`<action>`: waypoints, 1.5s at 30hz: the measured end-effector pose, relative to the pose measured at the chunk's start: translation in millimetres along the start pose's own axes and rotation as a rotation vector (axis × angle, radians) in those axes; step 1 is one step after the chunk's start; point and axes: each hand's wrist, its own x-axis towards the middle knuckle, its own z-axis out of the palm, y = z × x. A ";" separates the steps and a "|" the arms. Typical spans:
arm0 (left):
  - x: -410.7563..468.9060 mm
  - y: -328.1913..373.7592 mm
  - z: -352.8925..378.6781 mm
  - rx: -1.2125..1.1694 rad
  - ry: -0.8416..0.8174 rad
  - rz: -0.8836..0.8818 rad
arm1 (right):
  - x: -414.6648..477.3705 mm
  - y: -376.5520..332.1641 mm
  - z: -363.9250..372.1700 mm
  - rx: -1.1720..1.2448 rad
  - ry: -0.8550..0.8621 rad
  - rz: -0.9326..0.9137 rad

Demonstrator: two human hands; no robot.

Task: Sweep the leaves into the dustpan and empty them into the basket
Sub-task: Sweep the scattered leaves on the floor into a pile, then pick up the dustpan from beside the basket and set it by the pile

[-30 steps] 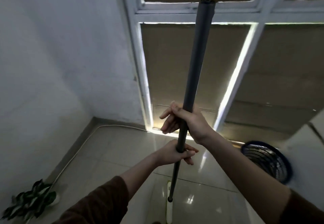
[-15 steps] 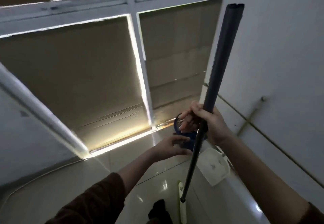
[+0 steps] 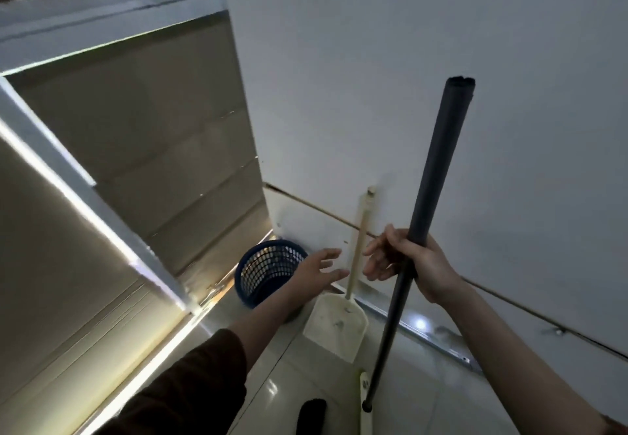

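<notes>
My right hand [image 3: 413,262] grips the dark grey broom handle [image 3: 438,169], which stands nearly upright and runs down to a pale broom head [image 3: 365,400] at the bottom edge. My left hand [image 3: 317,269] is open, fingers spread, stretched out just left of the cream dustpan's long handle [image 3: 358,247] without touching it. The cream dustpan [image 3: 336,327] leans against the white wall with its pan on the floor. A dark blue mesh basket [image 3: 268,273] sits in the corner, left of the dustpan. No leaves are in sight.
A white wall [image 3: 407,60] fills the right, with a metal strip [image 3: 435,339] along its base. A window with brown blinds and white frames [image 3: 85,196] takes up the left. The glossy tiled floor [image 3: 272,383] lies below, and a dark foot [image 3: 311,416] shows at the bottom.
The view has swung right, from the window to the wall corner. My left hand let go of the broom handle and reached out toward the dustpan handle. The right hand kept its grip.
</notes>
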 end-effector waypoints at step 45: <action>248.2 -0.7 18.8 -0.054 -0.312 0.023 | 87.5 48.3 -94.6 0.042 0.633 0.035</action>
